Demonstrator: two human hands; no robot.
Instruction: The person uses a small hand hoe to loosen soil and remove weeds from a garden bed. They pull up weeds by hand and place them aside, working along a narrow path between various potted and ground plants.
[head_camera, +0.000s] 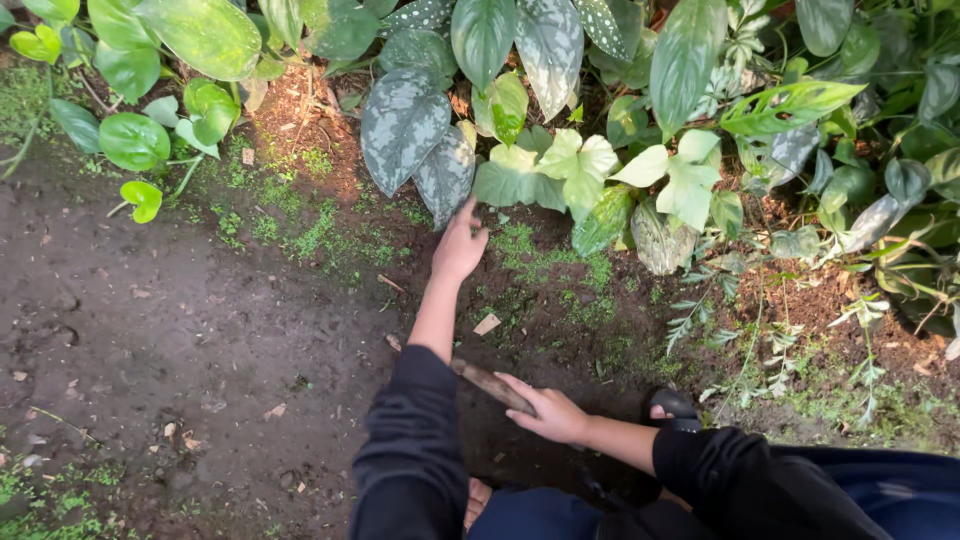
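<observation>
Head view looks straight down at a person crouched on bare, dark soil (180, 320) at the edge of a planting bed. Both arms wear black sleeves (410, 450) pushed up off the forearms.

Stretched forward, the left hand (458, 248) reaches to the foot of the plants, its fingers bunched together and pointing down at the ground just below a large silver-mottled leaf (402, 125). Whether its grip pinches anything cannot be told; the fingertips are hidden against the soil and the leaf's edge.

Close to the body, the right hand (550, 412) has its grip wrapped around a brown wooden stick (490, 384), perhaps a tool handle. This stick runs up and to the left from the fist and passes across the left forearm near the sleeve cuff. Its far end is hidden there, so what it carries cannot be told.

Between the two hands lies a small pale chip (487, 324) on the soil, with patches of green moss (540, 265) just beyond it. Pale yellow-green leaves (575, 165) stand right of the left hand, and round green leaves (135, 140) fill the upper left corner. A dark sandal (675, 405) shows just right of the right wrist, and bare toes (477, 500) peek out at the bottom edge beside dark blue cloth (880, 495).
</observation>
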